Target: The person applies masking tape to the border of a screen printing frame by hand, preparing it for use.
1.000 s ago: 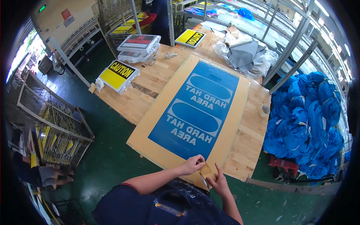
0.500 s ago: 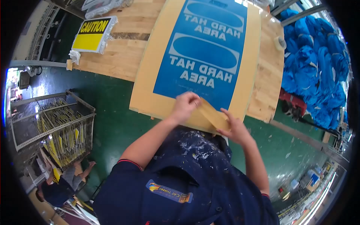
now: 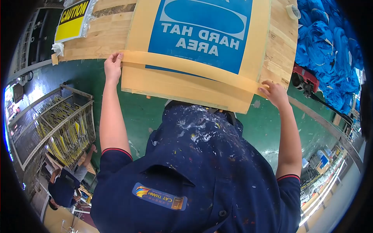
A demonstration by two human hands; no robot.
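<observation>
A strip of tan tape (image 3: 186, 64) is stretched between my two hands across the near end of a blue panel (image 3: 194, 48) with mirrored "HARD HAT AREA" lettering. My left hand (image 3: 113, 68) pinches the strip's left end, beside the left edge of the tan border (image 3: 178, 86) around the panel. At the other end, my right hand (image 3: 276, 94) grips the strip between thumb and fingers, just past the border's right edge. The strip bows slightly and overlaps the bottom edge of the blue area.
The wooden table (image 3: 107, 31) carries a wrapped yellow and black caution sign (image 3: 72, 21) on the left and a tape roll (image 3: 293, 12) on the right. Blue bundles (image 3: 326, 46) hang at right. A wire rack (image 3: 58, 124) and another person (image 3: 64, 188) are at lower left.
My hands have moved far apart, left hand leftward and right hand rightward, drawing the tape from a short folded piece into a long strip. The view has shifted, with the panel now higher.
</observation>
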